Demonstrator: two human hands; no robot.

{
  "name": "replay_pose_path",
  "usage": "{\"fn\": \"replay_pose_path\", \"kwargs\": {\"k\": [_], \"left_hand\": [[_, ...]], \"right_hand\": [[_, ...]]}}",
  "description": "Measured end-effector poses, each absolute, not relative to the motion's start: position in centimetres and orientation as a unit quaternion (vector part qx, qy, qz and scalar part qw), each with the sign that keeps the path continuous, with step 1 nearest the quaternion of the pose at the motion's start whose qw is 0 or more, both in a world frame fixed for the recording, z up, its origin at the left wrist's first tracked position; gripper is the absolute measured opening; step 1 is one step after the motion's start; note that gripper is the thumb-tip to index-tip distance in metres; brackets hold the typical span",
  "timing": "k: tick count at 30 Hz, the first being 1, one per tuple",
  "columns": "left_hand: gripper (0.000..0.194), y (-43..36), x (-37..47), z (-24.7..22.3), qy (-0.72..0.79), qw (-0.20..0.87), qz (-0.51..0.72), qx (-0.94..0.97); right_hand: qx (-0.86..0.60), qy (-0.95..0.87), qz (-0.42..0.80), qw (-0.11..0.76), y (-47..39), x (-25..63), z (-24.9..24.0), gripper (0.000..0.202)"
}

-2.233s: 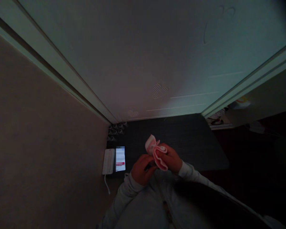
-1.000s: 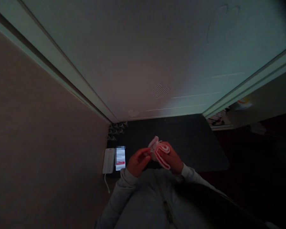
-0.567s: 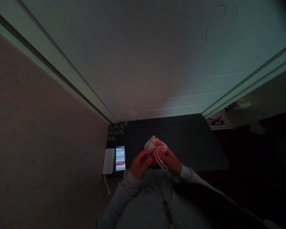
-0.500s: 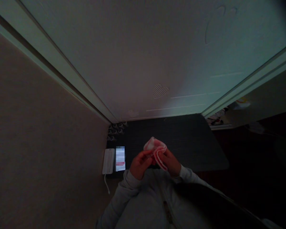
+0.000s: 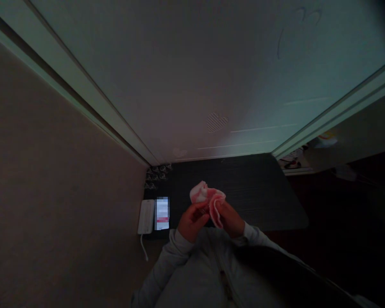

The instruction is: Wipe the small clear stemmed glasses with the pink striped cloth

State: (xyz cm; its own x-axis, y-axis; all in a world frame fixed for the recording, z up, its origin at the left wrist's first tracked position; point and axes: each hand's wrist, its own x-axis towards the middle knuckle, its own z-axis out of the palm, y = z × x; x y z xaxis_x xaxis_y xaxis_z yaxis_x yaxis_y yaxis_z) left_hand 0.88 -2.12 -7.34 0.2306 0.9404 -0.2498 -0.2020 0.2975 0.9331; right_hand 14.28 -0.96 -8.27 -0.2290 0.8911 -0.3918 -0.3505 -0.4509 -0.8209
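Note:
A soft pink and white cloth is bunched up between my two hands, above the dark table. My left hand has its thumb and fingers pinched at the cloth's lower left side. On the other side, my right hand grips the folded part, which hangs down in a loop with a white edge. Something small may be inside the folds between the fingers, but it is too dark to make out.
The dark table stands against a pale panel with a raised heart. Several small clear objects sit at its back left corner. A lit phone lies beside a white power strip with a cord.
The cloth has shifted slightly left and up, and its left part bulges out more. Both hands keep hold of it, with the left hand moved a little to the right.

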Motion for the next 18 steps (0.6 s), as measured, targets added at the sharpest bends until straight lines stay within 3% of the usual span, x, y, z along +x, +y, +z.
{"fn": "replay_pose_path", "kwargs": {"k": [5,12,18], "left_hand": [[0.038,-2.2,0.8,-7.9,0.437,0.673,0.417,0.426],[0.031,-2.0,0.5,-8.0,0.474,0.531,0.402,0.576],[0.028,-2.2,0.9,-8.2,0.486,0.525,0.395,0.577]], "right_hand": [[-0.433,-0.325,0.720,0.433,-1.1,14.4,-9.3,0.042],[-0.417,-0.357,0.703,0.453,-1.0,13.8,-7.7,0.039],[-0.408,-0.379,0.696,0.454,-1.2,13.3,-7.5,0.039]]}}
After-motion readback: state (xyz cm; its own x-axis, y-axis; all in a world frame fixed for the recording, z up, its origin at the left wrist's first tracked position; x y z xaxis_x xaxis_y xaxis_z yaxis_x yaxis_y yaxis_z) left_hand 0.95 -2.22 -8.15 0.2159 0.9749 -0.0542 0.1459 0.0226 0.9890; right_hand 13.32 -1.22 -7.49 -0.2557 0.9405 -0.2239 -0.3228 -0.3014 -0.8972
